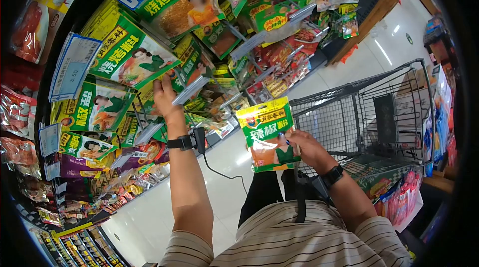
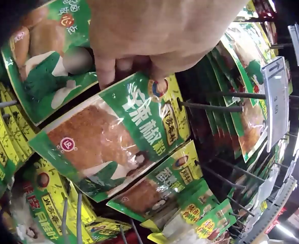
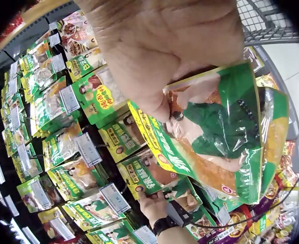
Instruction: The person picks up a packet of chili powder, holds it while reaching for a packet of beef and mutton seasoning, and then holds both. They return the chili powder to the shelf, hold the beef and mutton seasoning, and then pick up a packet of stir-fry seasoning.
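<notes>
My right hand [image 1: 313, 150] grips a yellow-and-green chili powder packet [image 1: 265, 127] by its side edge, in front of my body. In the right wrist view another packet's edge [image 3: 275, 122] shows behind the held packet. My left hand [image 1: 167, 101] is in among the hanging seasoning packets of the rack. In the left wrist view its fingers [image 2: 106, 73] are curled at the edge of a hanging chili powder packet [image 2: 88, 132]. A similar green packet [image 2: 53, 61] with a pictured person hangs close beside it.
A grey shopping cart [image 1: 359, 122] stands to the right of my body. Metal hooks [image 2: 215, 107] with price tags [image 1: 75, 67] jut from the rack. A cable [image 1: 222, 171] hangs from the left wrist camera. Pink packages [image 1: 401, 197] lie at the lower right.
</notes>
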The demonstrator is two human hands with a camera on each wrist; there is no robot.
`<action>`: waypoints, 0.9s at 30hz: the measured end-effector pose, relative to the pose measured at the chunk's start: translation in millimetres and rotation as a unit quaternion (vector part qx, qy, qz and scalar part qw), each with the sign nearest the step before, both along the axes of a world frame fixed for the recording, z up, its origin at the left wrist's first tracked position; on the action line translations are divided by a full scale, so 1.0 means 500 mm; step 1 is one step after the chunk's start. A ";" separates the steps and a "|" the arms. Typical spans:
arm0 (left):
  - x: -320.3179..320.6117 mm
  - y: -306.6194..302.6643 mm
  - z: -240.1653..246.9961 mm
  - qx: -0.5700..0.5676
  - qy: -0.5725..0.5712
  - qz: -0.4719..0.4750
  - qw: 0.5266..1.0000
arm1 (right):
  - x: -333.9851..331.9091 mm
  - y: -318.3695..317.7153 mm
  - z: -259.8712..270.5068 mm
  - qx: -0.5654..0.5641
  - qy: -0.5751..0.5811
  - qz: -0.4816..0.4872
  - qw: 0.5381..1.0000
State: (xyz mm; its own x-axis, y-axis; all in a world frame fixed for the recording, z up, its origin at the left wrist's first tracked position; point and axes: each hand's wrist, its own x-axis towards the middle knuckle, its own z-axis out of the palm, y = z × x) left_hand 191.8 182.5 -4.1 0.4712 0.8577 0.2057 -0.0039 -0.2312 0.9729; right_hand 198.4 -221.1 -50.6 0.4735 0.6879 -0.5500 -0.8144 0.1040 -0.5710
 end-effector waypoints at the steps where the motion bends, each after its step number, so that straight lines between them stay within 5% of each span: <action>1: 0.010 0.008 -0.011 0.020 0.000 0.025 0.999 | 0.000 -0.004 -0.002 0.000 -0.002 0.005 1.000; 11: -0.019 0.009 -0.016 0.052 0.050 -0.020 0.997 | -0.007 -0.018 0.008 0.014 -0.006 0.000 1.000; 15: -0.098 -0.058 -0.043 0.198 0.064 0.028 0.978 | -0.011 -0.019 0.030 -0.001 -0.030 0.001 1.000; 19: -0.169 -0.198 -0.007 -0.079 0.118 -0.164 0.976 | -0.006 -0.021 0.016 0.046 -0.031 0.008 0.998; 27: -0.234 -0.345 -0.016 -0.191 0.142 -0.272 0.932 | -0.009 -0.012 0.015 0.055 -0.062 0.026 0.996</action>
